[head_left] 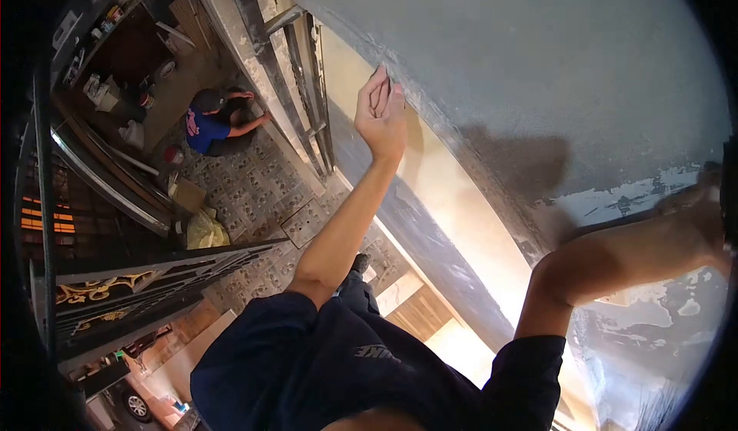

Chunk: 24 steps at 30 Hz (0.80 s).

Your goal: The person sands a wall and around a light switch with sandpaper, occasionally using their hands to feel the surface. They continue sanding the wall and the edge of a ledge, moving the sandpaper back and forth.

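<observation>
At the rough edge (473,153) of the grey wall (500,39), the wearer's left hand (382,127) is hovering, its fingers (373,87) bunching loosely with a narrow gap showing between the digits; whether they are pinching anything, or touching the edge, I am not able to tell from my distant post. At the far right, the right hand (714,239) is lying in shadow against the same wall or just beside it, its fingers not showing clearly enough for me to read. The wall is filling the right side, with a flaked patch (630,199) lying near the right forearm (623,266). I am judging that careful handling is depending on light, even contact along the border, which is probably crumbling easily, and on steady footing, since both arms are spreading wide. Left of the edge, a cream strip (455,186) is carrying the left hand's shadow. Farther left, a metal frame (265,50) is standing; beyond it, a co-worker (206,127) is crouching on the tiled floor (247,176).
</observation>
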Each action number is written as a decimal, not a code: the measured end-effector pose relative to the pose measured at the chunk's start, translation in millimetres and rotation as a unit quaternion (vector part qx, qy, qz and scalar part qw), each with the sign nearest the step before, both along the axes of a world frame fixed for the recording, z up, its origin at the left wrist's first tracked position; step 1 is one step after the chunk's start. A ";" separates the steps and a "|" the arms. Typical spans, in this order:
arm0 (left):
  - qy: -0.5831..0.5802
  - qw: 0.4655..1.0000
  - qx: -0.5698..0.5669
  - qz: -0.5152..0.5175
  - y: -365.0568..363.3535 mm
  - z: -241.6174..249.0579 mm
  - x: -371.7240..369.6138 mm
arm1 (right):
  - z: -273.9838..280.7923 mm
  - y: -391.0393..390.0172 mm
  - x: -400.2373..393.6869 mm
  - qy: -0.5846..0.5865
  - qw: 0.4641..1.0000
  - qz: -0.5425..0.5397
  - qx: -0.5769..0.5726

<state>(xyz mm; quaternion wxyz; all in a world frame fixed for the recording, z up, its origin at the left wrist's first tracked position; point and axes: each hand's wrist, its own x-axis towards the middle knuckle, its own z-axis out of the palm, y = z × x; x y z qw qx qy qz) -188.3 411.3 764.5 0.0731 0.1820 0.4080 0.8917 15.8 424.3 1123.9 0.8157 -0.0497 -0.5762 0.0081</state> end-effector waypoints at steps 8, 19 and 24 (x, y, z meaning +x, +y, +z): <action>0.035 0.997 0.056 -0.028 0.8 -10.0 1.8 | -2.6 -0.2 5.0 -0.007 1.000 0.004 0.006; 0.157 0.985 -0.052 0.038 -6.7 -37.7 -2.9 | 5.1 3.6 12.7 0.119 0.987 0.101 -0.027; 0.113 0.993 -0.008 -0.011 -19.9 -23.4 1.6 | 7.2 7.0 23.2 0.106 0.978 0.166 -0.075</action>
